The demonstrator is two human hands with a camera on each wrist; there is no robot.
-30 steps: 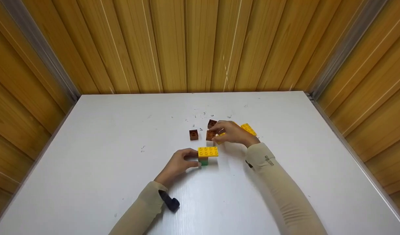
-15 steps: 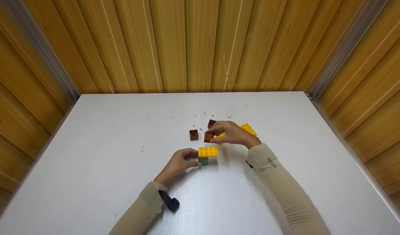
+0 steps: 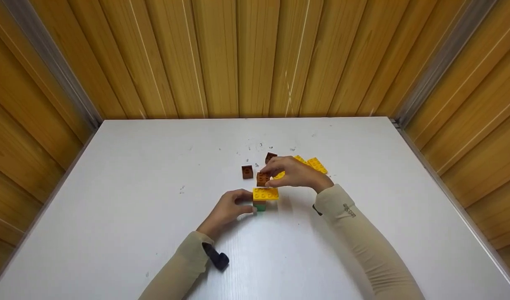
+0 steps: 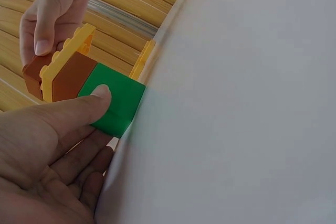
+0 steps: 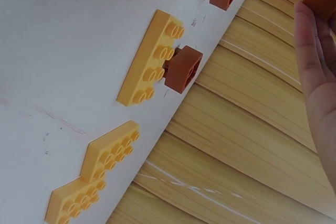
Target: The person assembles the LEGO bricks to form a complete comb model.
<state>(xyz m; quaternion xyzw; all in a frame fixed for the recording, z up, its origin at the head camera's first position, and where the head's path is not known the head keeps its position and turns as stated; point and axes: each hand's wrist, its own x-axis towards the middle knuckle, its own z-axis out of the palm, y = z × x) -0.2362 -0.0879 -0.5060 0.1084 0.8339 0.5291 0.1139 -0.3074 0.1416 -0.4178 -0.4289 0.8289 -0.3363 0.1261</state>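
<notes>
A small stack stands on the white table: a green brick (image 4: 116, 98) at the bottom, a brown brick (image 4: 73, 76) above it, and a flat yellow brick (image 3: 265, 193) on top, jutting out to the right. My left hand (image 3: 226, 209) grips the stack low down, its thumb pressed on the green brick's face. Between thumb and fingers, my right hand (image 3: 295, 173) pinches another brown brick (image 3: 262, 179), close above the back left of the yellow brick. In the left wrist view this held brick overlaps the yellow studs.
Two loose brown bricks, one on the left (image 3: 247, 172) and one farther back (image 3: 271, 158), lie beyond the stack. Several yellow bricks (image 5: 149, 59) lie near the right hand, two of them side by side (image 5: 111, 149). Wood-patterned panels (image 3: 255, 58) rise behind the table (image 3: 155, 166).
My right hand has brought the brown brick left and toward me, from among the loose bricks to just over the stack. The left hand and stack have stayed put.
</notes>
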